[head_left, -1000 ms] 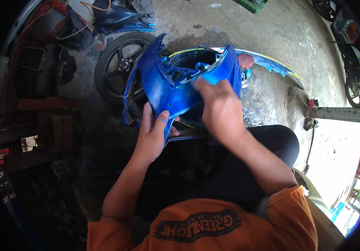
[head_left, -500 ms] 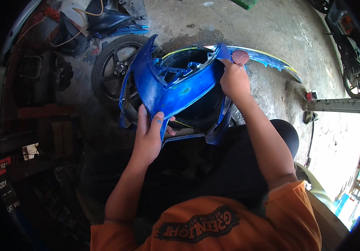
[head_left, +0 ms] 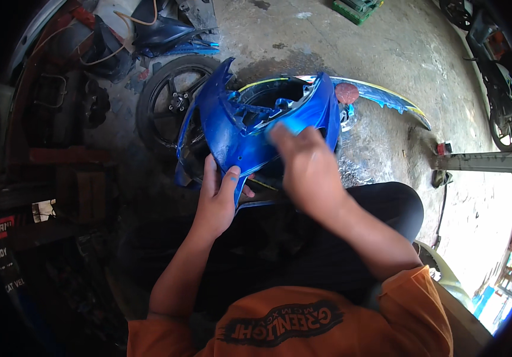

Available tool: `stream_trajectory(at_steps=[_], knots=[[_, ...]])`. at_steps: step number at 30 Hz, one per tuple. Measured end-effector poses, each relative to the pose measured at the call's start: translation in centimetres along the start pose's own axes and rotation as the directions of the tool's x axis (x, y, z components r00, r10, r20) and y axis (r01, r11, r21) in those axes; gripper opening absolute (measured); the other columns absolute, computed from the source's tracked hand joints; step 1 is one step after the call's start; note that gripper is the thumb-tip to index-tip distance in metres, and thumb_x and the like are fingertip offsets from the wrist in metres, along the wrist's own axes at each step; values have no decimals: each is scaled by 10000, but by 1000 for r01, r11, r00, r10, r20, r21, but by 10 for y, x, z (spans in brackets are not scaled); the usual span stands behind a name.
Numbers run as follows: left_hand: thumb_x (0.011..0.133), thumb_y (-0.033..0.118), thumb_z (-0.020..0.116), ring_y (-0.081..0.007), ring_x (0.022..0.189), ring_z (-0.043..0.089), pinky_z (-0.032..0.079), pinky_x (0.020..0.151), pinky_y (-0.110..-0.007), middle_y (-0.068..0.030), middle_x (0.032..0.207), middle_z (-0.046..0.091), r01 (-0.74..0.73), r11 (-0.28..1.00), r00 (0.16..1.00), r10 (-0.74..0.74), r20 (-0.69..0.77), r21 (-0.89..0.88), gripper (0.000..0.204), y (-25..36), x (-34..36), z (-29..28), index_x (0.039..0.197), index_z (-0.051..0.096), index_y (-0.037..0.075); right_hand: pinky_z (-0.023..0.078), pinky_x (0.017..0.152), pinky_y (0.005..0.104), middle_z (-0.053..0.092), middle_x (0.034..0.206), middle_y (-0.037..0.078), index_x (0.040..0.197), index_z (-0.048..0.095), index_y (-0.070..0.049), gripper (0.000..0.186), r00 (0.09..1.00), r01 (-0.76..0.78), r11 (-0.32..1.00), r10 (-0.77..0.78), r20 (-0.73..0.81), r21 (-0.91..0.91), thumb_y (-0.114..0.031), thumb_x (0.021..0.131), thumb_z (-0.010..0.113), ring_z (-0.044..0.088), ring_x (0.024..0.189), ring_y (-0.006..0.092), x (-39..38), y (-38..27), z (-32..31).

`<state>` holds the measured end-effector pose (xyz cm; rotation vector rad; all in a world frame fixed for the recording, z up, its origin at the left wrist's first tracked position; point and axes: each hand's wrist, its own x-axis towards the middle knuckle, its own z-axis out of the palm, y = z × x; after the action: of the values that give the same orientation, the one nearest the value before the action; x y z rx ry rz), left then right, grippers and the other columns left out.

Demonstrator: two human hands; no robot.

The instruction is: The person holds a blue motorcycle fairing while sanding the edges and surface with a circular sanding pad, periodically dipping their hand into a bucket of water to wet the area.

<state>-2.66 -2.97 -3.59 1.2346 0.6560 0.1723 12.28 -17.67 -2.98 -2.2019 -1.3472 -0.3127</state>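
Stained concrete floor (head_left: 387, 47) extends across the upper middle and upper right of the frame. Blue fairing panel (head_left: 215, 122) stands at upper centre, directly above the person's lap. Its main band runs from a narrow lower end up toward the right-hand prong. Left hand (head_left: 217, 196) grips that lower end, thumb in front, some fingers behind. Right hand (head_left: 309, 163), curled and blurred, lies over the band's middle; whether it holds anything or makes contact cannot be told. Left is nearer the lower tip, right nearer the right-hand prong. Edges noted: black wheel (head_left: 178, 102) overlapped at left; reddish disc (head_left: 346, 93) and curved strip (head_left: 387, 95) just beside the prong; floor visible beyond the strip.
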Motion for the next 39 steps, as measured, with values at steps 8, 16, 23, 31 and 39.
stream_trajectory(at_steps=[8, 16, 23, 31, 39], knots=[[1114, 193, 506, -219, 1077, 666, 603, 793, -363, -165, 1253, 639, -1, 1000, 1000, 0, 21, 21, 366, 4, 4, 6, 1430, 420, 29, 607, 818, 541, 691, 1121, 351, 1288, 733, -71, 477, 832, -532, 841, 541, 122, -97, 56, 861, 561, 708, 917, 518, 4, 96, 29], [1120, 181, 511, -194, 920, 671, 592, 807, -348, -167, 1172, 676, 20, 999, 1000, -19, -18, 29, 387, 5, 1, -2, 1459, 408, 25, 613, 865, 495, 740, 1129, 288, 1253, 725, -30, 455, 887, -401, 904, 424, 183, -148, 50, 823, 600, 710, 958, 426, 10, 44, 16], [1115, 181, 515, -205, 1025, 667, 599, 817, -368, -166, 1213, 661, -4, 999, 1000, 5, -29, 33, 403, 1, 4, -1, 1469, 402, 24, 509, 797, 493, 759, 996, 121, 1099, 705, -33, 230, 971, -127, 936, 185, 152, -327, -85, 878, 665, 699, 922, 307, 1, 16, 5], [1129, 274, 477, -172, 795, 717, 400, 487, -213, -126, 1106, 714, -37, 993, 998, 42, -46, 109, 401, -6, 5, -7, 1491, 404, 118, 502, 868, 540, 753, 1008, 166, 1164, 731, -50, 351, 913, -292, 899, 364, 186, -326, 8, 840, 609, 678, 1010, 382, 6, 43, 17], [1127, 278, 485, -175, 806, 724, 412, 489, -220, -126, 1103, 706, 8, 994, 1000, -5, -30, 111, 387, 6, 5, 5, 1466, 414, 107, 610, 840, 459, 768, 944, 206, 1130, 723, -8, 272, 890, -422, 885, 446, 97, -197, -20, 878, 622, 717, 1016, 397, 10, 90, 18]])
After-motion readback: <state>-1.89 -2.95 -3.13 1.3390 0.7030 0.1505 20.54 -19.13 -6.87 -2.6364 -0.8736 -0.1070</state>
